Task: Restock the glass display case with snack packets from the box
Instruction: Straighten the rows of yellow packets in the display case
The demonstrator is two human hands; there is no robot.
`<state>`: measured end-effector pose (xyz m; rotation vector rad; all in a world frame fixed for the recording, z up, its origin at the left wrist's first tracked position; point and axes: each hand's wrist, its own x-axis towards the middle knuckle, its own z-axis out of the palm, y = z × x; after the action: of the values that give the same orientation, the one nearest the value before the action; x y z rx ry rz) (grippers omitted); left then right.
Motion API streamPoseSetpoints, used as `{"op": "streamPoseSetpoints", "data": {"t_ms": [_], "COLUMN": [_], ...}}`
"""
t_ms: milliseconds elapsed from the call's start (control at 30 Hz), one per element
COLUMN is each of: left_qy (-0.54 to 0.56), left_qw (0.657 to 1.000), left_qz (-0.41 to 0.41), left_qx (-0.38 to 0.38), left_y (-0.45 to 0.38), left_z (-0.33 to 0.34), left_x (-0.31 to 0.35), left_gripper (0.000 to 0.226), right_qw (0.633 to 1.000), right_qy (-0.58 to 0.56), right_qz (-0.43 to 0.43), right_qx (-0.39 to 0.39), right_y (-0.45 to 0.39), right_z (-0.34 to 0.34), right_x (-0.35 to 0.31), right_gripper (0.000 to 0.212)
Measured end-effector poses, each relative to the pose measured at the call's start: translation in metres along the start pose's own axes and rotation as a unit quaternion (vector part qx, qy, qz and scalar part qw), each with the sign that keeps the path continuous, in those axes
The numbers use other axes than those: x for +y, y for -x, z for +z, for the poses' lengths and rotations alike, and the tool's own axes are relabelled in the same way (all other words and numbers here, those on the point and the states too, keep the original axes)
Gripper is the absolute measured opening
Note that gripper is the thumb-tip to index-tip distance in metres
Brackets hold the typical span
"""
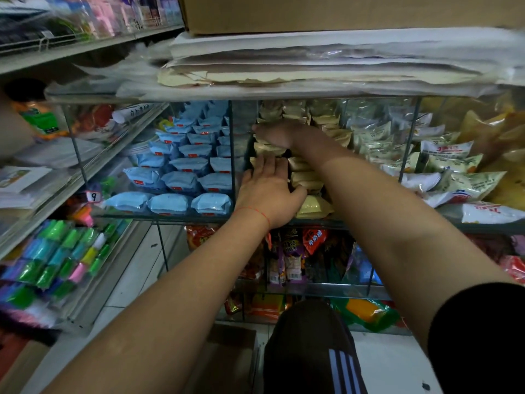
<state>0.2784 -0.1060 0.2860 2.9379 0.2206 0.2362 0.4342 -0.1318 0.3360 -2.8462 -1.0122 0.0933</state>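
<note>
Both my hands reach into the middle compartment of the glass display case (232, 155), which holds stacked tan snack packets (314, 207). My left hand (265, 191) lies flat on the front packets with its fingers spread, thumb against a packet. Farther back, my right hand (277, 135) rests on the upper packets with fingers curled over them; whether it grips one I cannot tell. A cardboard box (227, 362) sits on the floor below, beside my knee, its inside hidden.
Blue packets (181, 180) fill the left compartment, white-green packets (443, 169) the right one. Stacked paper and a carton (341, 12) sit on the case top. Lower shelves hold red and orange packets (292, 260). A shelf with coloured rolls (56, 257) stands at left.
</note>
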Motion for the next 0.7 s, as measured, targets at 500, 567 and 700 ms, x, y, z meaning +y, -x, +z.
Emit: {"op": "streamPoseSetpoints", "data": {"t_ms": [500, 567, 700], "left_qy": [-0.018, -0.017, -0.010], "left_qw": [1.000, 1.000, 1.000], "left_qz": [-0.012, -0.013, -0.013], "left_qx": [-0.010, -0.012, -0.003], "left_y": [0.004, 0.005, 0.002], "left_z": [-0.005, -0.005, -0.006], "left_x": [0.005, 0.007, 0.004], "left_gripper": [0.077, 0.077, 0.077], "right_qw": [0.982, 0.982, 0.977], "right_qy": [0.063, 0.080, 0.095], "right_qz": [0.176, 0.173, 0.182], "right_qx": [-0.018, 0.011, 0.064], "right_y": [0.009, 0.008, -0.001], "right_z": [-0.006, -0.012, -0.010], "right_x": [0.050, 0.044, 0.032], "right_gripper": [0.061, 0.066, 0.050]}}
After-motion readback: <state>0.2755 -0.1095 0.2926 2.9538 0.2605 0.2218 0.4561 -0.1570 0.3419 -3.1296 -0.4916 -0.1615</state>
